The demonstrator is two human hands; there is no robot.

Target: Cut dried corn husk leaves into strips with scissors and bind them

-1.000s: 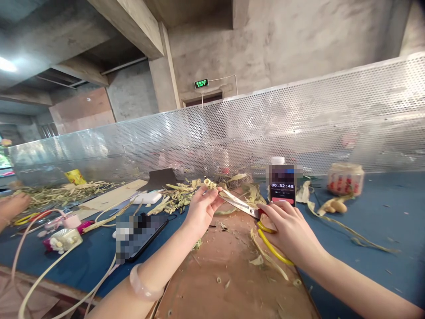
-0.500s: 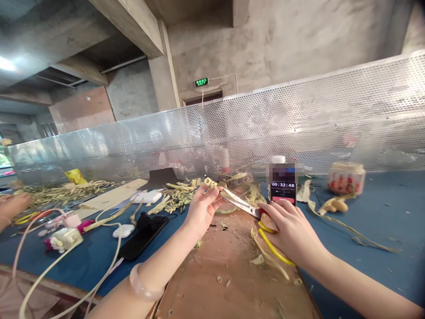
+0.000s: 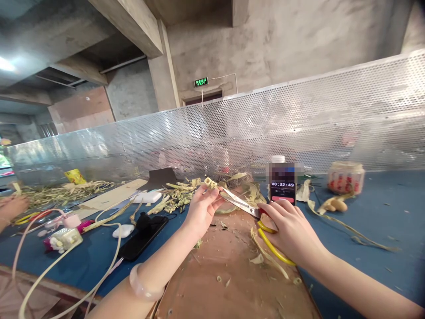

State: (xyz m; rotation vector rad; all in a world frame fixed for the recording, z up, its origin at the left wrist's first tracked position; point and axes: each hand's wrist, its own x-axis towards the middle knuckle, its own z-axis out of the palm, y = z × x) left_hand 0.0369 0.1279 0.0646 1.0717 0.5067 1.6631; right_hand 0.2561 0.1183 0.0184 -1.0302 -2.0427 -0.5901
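Pinched in the fingers of my left hand (image 3: 202, 212) is a small rolled piece of dried plant strip (image 3: 210, 182), pale yellow with a round, hollow-looking end. My right hand (image 3: 292, 228) grips a pair of scissors (image 3: 244, 205) by yellow handles. Their blades are parted and point left, with the tips close to the left fingertips and the roll; whether they touch it I cannot tell. Both hands are above a brown board (image 3: 239, 266) strewn with scraps. Behind the left hand lies a heap of dried plant pieces (image 3: 181, 197).
A phone showing a timer (image 3: 283, 186) stands behind my right hand. Farther right is a clear jar (image 3: 345, 178). On the left lie a black phone (image 3: 142, 239), a power adapter (image 3: 66, 239) and looping cables. Another person's hand (image 3: 15, 206) is at the far left. A perforated metal screen (image 3: 166, 141) runs behind.
My hands, the scissors and the roll look almost the same as before. At the far left the other person's hand has shifted slightly, and a pale strip now shows above it.
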